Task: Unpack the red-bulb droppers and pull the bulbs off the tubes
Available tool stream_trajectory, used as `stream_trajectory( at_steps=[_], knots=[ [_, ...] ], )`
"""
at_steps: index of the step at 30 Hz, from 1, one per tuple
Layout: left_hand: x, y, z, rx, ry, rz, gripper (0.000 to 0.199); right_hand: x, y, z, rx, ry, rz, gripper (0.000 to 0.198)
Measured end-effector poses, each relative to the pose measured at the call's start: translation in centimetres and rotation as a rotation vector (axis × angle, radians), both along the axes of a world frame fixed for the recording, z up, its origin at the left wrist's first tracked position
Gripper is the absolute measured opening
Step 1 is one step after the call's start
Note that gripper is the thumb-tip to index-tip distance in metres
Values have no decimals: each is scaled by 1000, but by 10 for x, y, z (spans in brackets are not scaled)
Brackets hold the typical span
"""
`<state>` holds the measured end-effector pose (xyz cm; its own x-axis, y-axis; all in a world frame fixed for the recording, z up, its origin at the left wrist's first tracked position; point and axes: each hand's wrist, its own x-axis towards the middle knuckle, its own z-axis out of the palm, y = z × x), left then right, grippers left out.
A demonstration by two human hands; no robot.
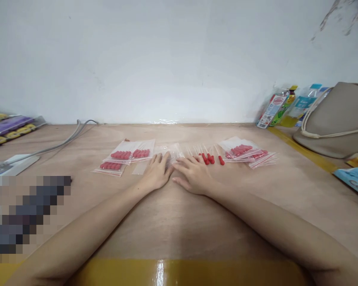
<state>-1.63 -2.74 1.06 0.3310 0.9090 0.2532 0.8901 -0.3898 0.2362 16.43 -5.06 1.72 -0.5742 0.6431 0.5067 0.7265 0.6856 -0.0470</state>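
Observation:
My left hand (157,171) lies palm down on the wooden table, fingers stretched out over the edge of clear plastic bags (139,168). Close beside it, my right hand (193,174) rests flat with its fingers spread toward the left. Just beyond the right hand lie several loose droppers with red bulbs (211,159) and clear stems; the hand hides some of them. To the left are zip bags with rows of red bulbs (121,155). More zip bags with red bulbs (241,150) overlap in a pile on the right.
A grey cable (56,144) runs to a white power strip (18,163) at left, near purple and yellow packs (10,126). At right stand a drink carton (271,111), bottles (306,104) and a beige bag (337,115). A blue packet (355,180) lies at the right edge.

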Motion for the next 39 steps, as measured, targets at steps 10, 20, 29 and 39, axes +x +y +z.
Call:
stream_trajectory(
  at_steps=[10,20,29,39],
  knots=[
    [-6,-7,38,50,109,-111,34,-8,5,0,-164,-122,36,55],
    [-24,18,12,-107,152,-313,50,-6,6,1,-156,-129,65,55],
    [-54,37,36,171,301,-91,50,-14,-10,0,-48,-52,61,42],
    [-80,51,26,119,-236,191,36,-40,-12,-2,-215,-23,-18,57]
  ],
)
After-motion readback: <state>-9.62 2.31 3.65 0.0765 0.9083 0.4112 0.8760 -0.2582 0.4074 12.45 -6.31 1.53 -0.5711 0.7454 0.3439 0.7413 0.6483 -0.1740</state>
